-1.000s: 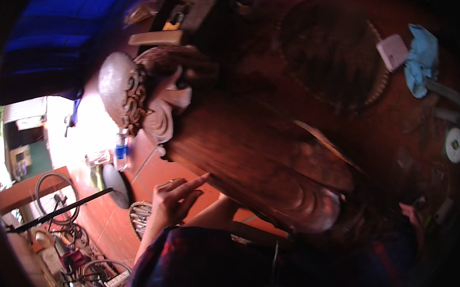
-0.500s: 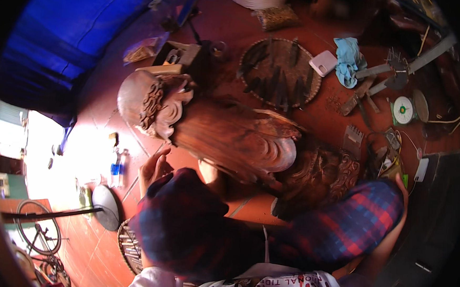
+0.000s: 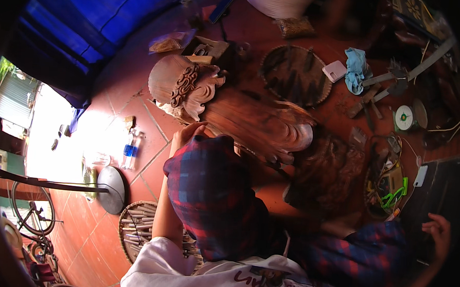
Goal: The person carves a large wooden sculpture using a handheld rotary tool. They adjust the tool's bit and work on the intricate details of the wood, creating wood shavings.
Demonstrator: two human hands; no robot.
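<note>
A long reddish-brown wood carving (image 3: pixel 252 118) lies before me, with a smooth rounded end and scrolled curls at the left. My left hand (image 3: pixel 189 133) is beside my raised, plaid-clad knee (image 3: pixel 207 179), close to the carving's near side; its fingers look loosely extended, partly hidden by the knee, and no object shows in them. Away to the right, my right hand (image 3: pixel 437 232) is held in the air past the other knee, fingers parted and slightly bent, with nothing in it. A darker carved piece (image 3: pixel 326 170) sits right of the long carving, dim and blurred.
Behind the carving lies a round woven tray (image 3: pixel 325 99) of dark tools. Rightward are a blue cloth (image 3: pixel 355 72), a dial scale (image 3: pixel 404 118) and a basket (image 3: pixel 368 196) of odds and ends. A basket of chisel-like handles (image 3: pixel 139 225), a stand's round base (image 3: pixel 112 190) and a bottle (image 3: pixel 131 150) are left.
My right hand has left the right knee and swung outward to the right. My left hand has risen beside the left knee. The view has shifted, showing more of the handle basket.
</note>
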